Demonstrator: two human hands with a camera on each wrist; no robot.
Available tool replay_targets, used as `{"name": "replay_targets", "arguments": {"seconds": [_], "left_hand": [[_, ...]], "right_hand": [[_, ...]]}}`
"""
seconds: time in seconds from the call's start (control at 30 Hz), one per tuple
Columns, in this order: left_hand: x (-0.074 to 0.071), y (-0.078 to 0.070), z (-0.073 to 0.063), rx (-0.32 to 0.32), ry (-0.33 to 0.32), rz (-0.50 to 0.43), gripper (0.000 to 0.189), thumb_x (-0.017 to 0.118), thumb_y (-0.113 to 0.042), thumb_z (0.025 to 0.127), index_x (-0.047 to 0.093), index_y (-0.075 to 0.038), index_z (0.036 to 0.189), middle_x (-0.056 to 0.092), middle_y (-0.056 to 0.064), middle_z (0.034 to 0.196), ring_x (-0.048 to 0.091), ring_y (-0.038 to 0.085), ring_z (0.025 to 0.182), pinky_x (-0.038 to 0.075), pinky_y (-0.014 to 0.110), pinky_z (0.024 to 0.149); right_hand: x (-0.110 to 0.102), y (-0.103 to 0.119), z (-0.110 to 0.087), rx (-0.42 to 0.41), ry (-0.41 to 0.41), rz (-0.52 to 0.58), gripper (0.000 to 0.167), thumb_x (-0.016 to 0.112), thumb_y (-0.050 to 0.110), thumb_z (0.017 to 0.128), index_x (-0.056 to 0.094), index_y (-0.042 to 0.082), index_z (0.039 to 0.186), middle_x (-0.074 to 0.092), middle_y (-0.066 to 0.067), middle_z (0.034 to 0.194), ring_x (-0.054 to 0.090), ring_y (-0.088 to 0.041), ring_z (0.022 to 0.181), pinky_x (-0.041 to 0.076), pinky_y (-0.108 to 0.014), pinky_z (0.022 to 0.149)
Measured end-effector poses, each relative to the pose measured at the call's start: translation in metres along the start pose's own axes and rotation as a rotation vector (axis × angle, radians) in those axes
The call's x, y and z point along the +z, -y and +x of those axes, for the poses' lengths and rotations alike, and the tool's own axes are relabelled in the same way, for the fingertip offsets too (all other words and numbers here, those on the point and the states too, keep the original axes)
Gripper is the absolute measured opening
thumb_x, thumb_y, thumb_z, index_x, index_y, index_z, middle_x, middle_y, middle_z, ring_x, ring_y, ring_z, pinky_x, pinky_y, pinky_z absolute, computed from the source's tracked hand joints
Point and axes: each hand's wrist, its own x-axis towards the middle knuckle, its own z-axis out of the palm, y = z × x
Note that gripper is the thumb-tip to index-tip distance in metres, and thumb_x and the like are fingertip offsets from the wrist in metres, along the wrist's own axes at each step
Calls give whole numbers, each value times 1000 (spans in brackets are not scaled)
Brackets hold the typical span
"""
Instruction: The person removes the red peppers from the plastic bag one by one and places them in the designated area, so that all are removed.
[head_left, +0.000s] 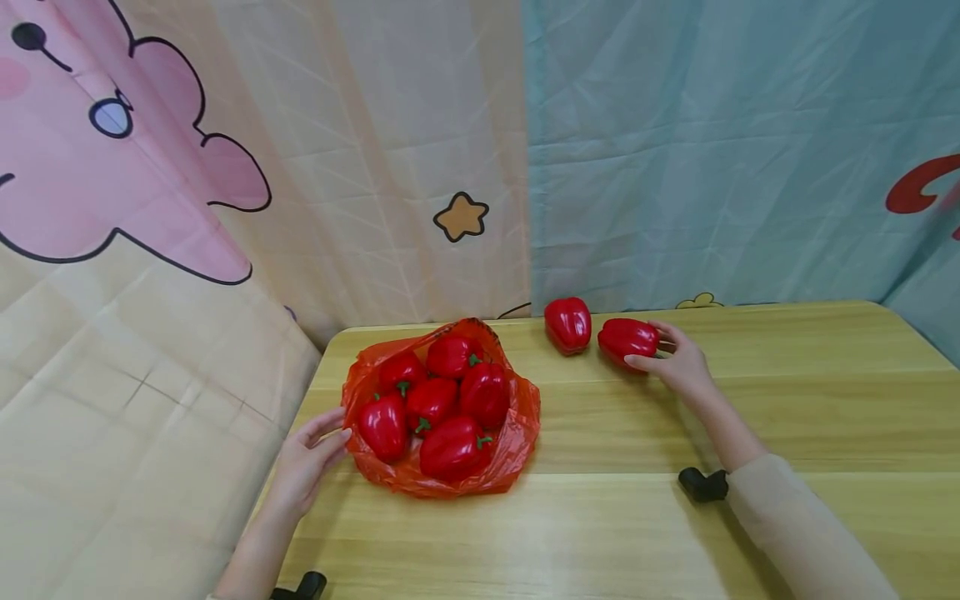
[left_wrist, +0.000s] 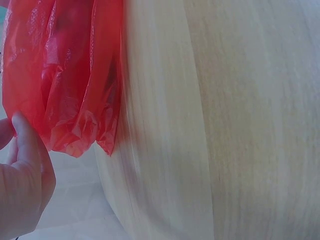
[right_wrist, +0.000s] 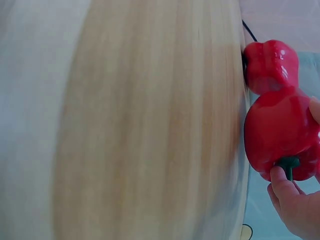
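A red plastic bag [head_left: 517, 450] stands wide-mouthed on the left part of the table, with several red bell peppers [head_left: 453, 448] with green stems inside. My left hand [head_left: 306, 458] pinches the bag's left rim between thumb and fingers; the left wrist view shows the fingertips at the edge of the thin film [left_wrist: 65, 75]. Toward the back of the table, my right hand [head_left: 678, 362] grips another bell pepper [head_left: 627, 340] by its stem end, thumb in front and fingers behind. Just left of that one, a further bell pepper [head_left: 567, 325] lies near the table's back edge.
The wooden table [head_left: 615, 525] has its back edge against a hanging cloth [head_left: 675, 167] with cartoon prints. Another pale cloth [head_left: 135, 417] hangs along the left side. Black wrist devices [head_left: 703, 484] show beside the forearms.
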Motion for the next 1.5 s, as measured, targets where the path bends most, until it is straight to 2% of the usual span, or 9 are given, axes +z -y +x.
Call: {"name": "replay_targets", "arguments": {"seconds": [0.23,0.4,0.7,1.03,1.3,1.5], "left_hand": [[-1,0,-1,-3,-3,-1,28,59,0,89,62,-25,102,60,-11,96,60,3,85,52,20,75],[-1,1,-1,2,-5,13,29,58,0,90,59,-15,114,59,-10,98,61,4,86,52,20,76],[-1,0,-1,-2,-9,27,33,58,-1,90,55,-6,122,59,-9,98,61,4,85,52,20,76],[0,-2,0,-6,-1,7,28,58,0,90,59,-15,113,60,-11,97,61,4,85,52,20,76],[1,0,1,20,10,15,31,58,2,89,56,-7,119,61,-10,97,61,4,85,53,20,75],[1,1,1,19,7,14,31,58,2,89,57,-8,118,60,-10,97,60,4,84,53,20,74]], "right_hand": [[7,-2,7,24,-37,21,81,71,29,82,26,7,146,33,-25,141,33,-43,125,42,-55,93],[12,0,15,41,-65,21,80,71,28,83,27,6,146,33,-25,141,34,-43,125,41,-54,95],[20,6,27,105,-115,143,78,68,28,85,25,7,146,34,-21,141,36,-36,123,39,-45,100],[28,10,40,186,-160,243,81,69,28,84,22,9,148,32,-19,142,33,-32,126,37,-41,103],[31,13,47,207,-175,234,81,69,29,84,23,9,147,33,-20,140,33,-31,125,37,-40,103],[33,13,51,217,-182,219,80,68,31,84,24,9,147,34,-21,138,35,-30,122,40,-37,100]]}}
